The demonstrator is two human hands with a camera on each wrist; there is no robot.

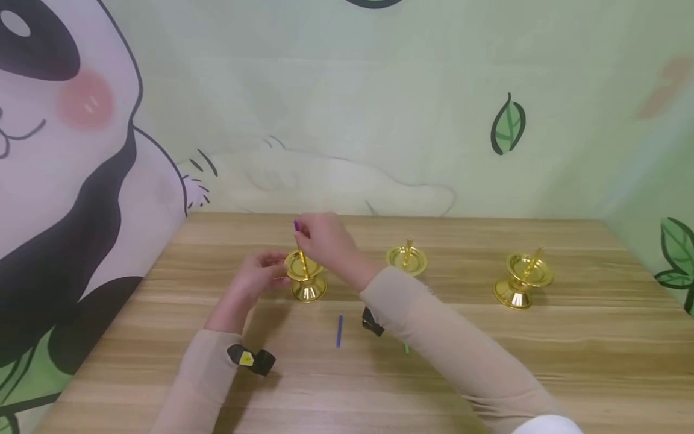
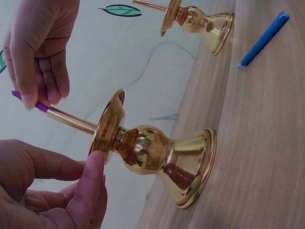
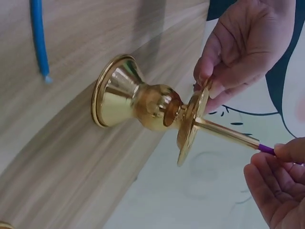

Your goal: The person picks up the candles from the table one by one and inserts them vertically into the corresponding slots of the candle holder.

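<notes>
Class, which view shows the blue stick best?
The left wrist view: the blue stick appears whole and large. The head view shows it whole but small; the right wrist cuts it off at the top edge.

- Head view bright and evenly lit, slightly hazy, the pale wall (image 1: pixel 379 90) low in contrast
- Soft shadows under both sleeves (image 1: pixel 461 355) on the worktop (image 1: pixel 607 349), suggesting light from above
- Faint pale streak down the wall's right side
- Bright highlights on the gold candle holders (image 1: pixel 309 292)
- Both wrist views dimmer and greyer, with the wall softly out of focus
</notes>
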